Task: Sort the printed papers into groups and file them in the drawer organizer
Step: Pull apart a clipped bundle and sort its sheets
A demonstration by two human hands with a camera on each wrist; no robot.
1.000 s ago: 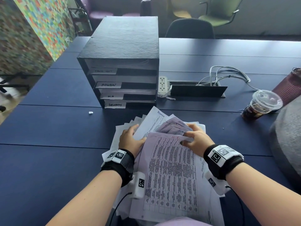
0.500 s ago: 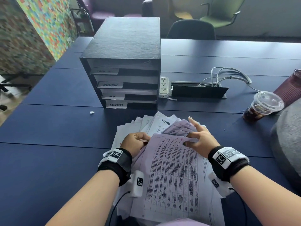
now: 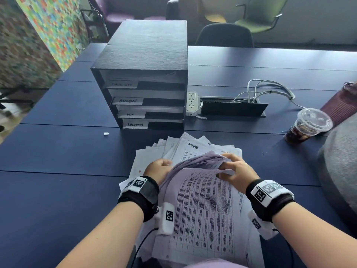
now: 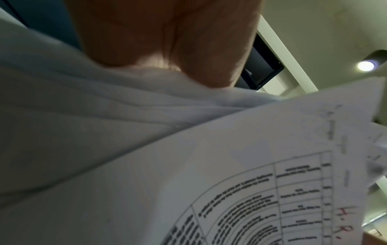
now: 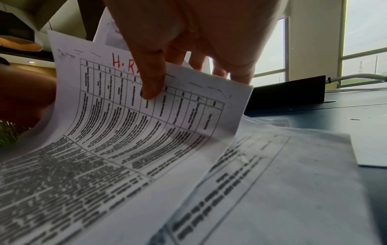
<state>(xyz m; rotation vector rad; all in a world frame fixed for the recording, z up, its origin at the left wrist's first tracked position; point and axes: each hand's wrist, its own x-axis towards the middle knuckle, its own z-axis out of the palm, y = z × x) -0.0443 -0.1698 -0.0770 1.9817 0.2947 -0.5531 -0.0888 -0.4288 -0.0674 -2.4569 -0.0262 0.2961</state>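
Hands worked a loose pile of printed papers [image 3: 204,206] on the counter [image 3: 58,190]. Right hand [image 3: 236,170] pinched a lifted H.R. sheet [image 5: 146,116]; left hand [image 3: 157,169] gripped the pile's edge. Drawer organizer [image 3: 146,78] stood straight ahead beyond both, slots facing them.

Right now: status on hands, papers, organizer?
Left hand grips the stack's left edge; right hand pinches the lifted H.R. sheet. Paper pile unsorted on table. Drawer organizer ahead, front unobstructed.
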